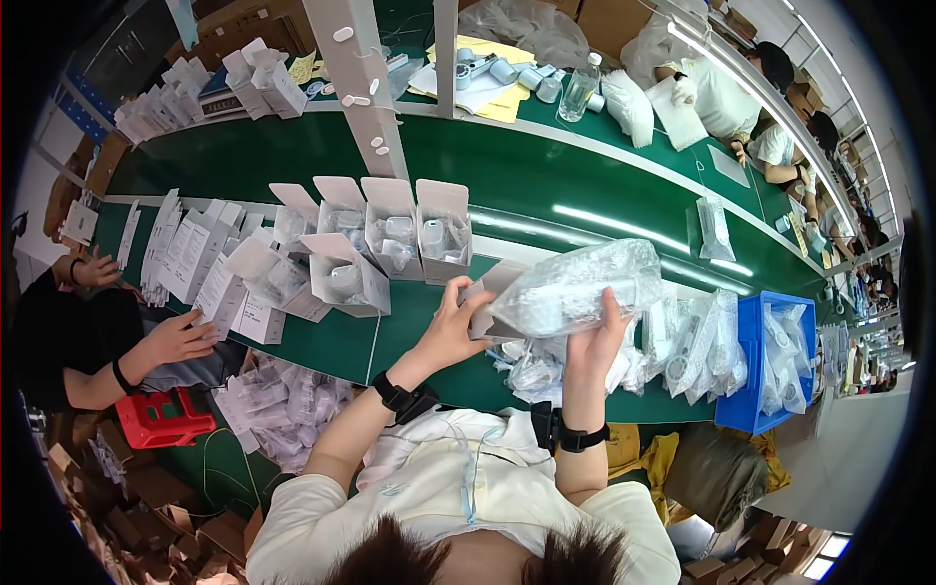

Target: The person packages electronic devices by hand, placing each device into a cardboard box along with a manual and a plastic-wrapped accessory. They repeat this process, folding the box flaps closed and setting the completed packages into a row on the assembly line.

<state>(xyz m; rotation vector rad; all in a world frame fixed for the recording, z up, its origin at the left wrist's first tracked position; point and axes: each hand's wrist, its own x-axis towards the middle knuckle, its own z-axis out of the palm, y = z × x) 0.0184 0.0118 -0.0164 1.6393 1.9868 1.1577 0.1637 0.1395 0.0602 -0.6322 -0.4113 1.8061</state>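
Hair [390,558], pack [575,288], green workbench [411,310], floor cartons [156,485].

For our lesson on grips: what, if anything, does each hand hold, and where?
The left hand grips a white box by its left end; the right hand holds a bubble-wrapped package by its right half.

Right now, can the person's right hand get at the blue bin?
Probably not yet: the right hand holds a bubble-wrapped pack. Once free, likely yes: the blue bin stands to its right, beyond wrapped packs.
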